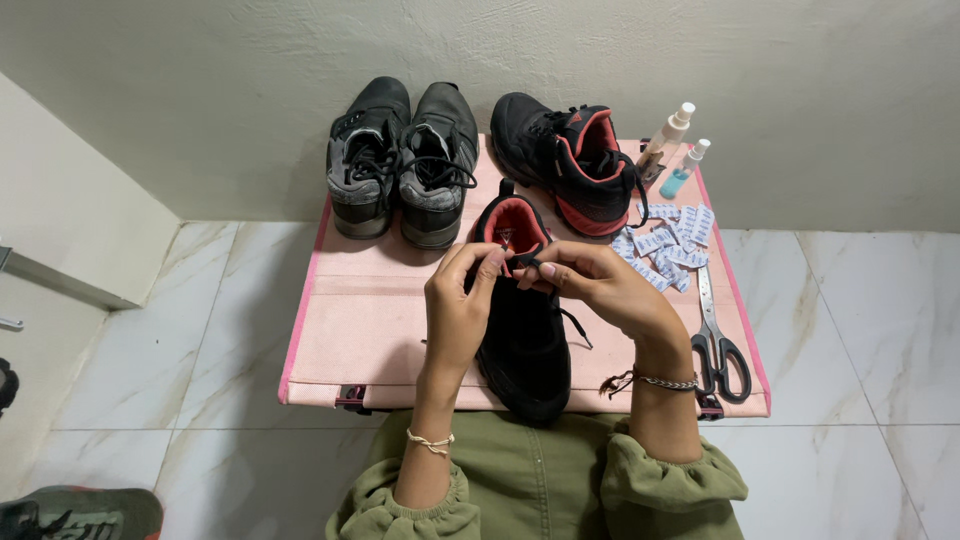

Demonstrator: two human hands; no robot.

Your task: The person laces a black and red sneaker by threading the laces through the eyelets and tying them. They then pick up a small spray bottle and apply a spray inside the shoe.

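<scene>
- Two hands meet over the black shoe (522,340): left hand (458,310) and right hand (600,285), fingers pinched shut on its lace (560,300) nr the red-lined tongue.
- Shoe lies mid pink counter (360,330), heel twd the wall, steady for lacing.
- Scissors (715,335), sachets (665,245) at rt.

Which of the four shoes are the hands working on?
The black shoe with red lining nearest the person; both hands pinch its lace, while the other three stand untouched by the wall.
</scene>
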